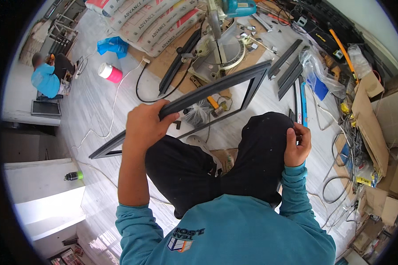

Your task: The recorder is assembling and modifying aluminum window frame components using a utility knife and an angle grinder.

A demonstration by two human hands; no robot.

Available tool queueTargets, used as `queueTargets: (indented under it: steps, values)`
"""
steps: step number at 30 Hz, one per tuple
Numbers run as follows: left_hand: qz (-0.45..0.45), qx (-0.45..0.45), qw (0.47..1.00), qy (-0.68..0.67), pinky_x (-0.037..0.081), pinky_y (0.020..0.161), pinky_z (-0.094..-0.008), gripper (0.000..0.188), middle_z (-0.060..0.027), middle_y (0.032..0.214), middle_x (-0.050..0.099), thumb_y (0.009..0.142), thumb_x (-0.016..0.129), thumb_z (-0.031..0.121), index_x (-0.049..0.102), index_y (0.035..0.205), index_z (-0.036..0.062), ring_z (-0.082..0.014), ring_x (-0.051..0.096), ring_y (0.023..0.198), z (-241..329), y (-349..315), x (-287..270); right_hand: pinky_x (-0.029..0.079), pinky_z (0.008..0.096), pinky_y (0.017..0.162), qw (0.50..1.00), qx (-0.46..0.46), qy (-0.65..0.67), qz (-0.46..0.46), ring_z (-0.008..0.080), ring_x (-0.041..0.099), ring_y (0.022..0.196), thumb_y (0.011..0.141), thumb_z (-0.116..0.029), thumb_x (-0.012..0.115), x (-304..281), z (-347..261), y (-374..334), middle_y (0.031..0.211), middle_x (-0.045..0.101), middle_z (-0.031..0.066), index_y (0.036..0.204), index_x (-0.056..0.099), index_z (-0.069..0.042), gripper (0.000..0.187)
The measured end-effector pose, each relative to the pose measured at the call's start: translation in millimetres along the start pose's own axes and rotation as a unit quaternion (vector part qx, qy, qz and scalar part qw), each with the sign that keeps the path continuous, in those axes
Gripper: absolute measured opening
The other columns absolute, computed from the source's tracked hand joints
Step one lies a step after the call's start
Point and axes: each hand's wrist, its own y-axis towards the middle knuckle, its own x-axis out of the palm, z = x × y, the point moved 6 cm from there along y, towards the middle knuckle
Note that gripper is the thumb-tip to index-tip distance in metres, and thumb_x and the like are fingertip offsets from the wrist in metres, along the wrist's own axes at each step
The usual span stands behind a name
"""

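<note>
Pale floor [97, 101] with a miter saw [219, 44] at its far edge, dark metal frame [216, 90] raised over the knees, left hand [143, 126] with fingers clamped on its near rail, right hand [297, 143] on right knee, fingers curled together, pink-and-white cup [110, 72].

A single head-worn fisheye view looks steeply down from close above the person's bent knees [234, 154], facing forward over the floor toward the mitre saw [221, 39] lying beyond them, edges bending at the rim.
</note>
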Motion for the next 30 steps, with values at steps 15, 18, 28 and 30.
queueTargets:
  steps: [15, 18, 28, 30]
  values:
    - [0.056, -0.031, 0.998, 0.016, 0.050, 0.064, -0.0404, 0.036, -0.0124, 0.069, 0.067, 0.079, 0.077, 0.039, 0.073, 0.102, 0.0110, -0.0318, 0.067, 0.068, -38, 4, -10, 0.046, 0.0281, 0.067, 1.000, -0.016, -0.010, -0.001, 0.0144, 0.057, 0.074, 0.090, -0.013, 0.070, 3, -2, -2, 0.088, 0.063, 0.0070, 0.104, 0.065, -0.001, 0.019]
    - [0.047, -0.036, 0.998, -0.006, 0.051, 0.068, -0.0416, 0.036, -0.0126, 0.076, 0.069, 0.079, 0.077, 0.038, 0.072, 0.102, 0.0111, -0.0325, 0.068, 0.076, -40, 5, -10, 0.047, 0.0285, 0.068, 1.000, -0.003, 0.001, 0.001, 0.0147, 0.058, 0.075, 0.089, -0.011, 0.070, 1, -3, 1, 0.089, 0.063, 0.0072, 0.104, 0.066, -0.001, 0.019]
    - [0.026, -0.046, 0.997, -0.056, 0.051, 0.068, -0.0381, 0.041, -0.0137, 0.077, 0.066, 0.066, 0.081, 0.012, 0.069, 0.105, 0.0045, -0.0310, 0.065, 0.071, -57, -23, 2, 0.052, 0.0363, 0.075, 1.000, -0.019, 0.010, 0.018, 0.0309, 0.065, 0.084, 0.079, -0.002, 0.073, 1, -8, 6, 0.091, 0.066, 0.0156, 0.094, 0.068, 0.000, 0.016]
    - [0.015, -0.047, 0.997, -0.068, 0.050, 0.068, -0.0378, 0.041, -0.0131, 0.075, 0.066, 0.067, 0.080, 0.009, 0.069, 0.106, 0.0038, -0.0299, 0.065, 0.068, -50, -22, 1, 0.052, 0.0364, 0.075, 0.999, -0.033, 0.009, 0.026, 0.0310, 0.065, 0.084, 0.079, -0.002, 0.073, -2, -13, 8, 0.091, 0.066, 0.0157, 0.094, 0.067, 0.001, 0.016]
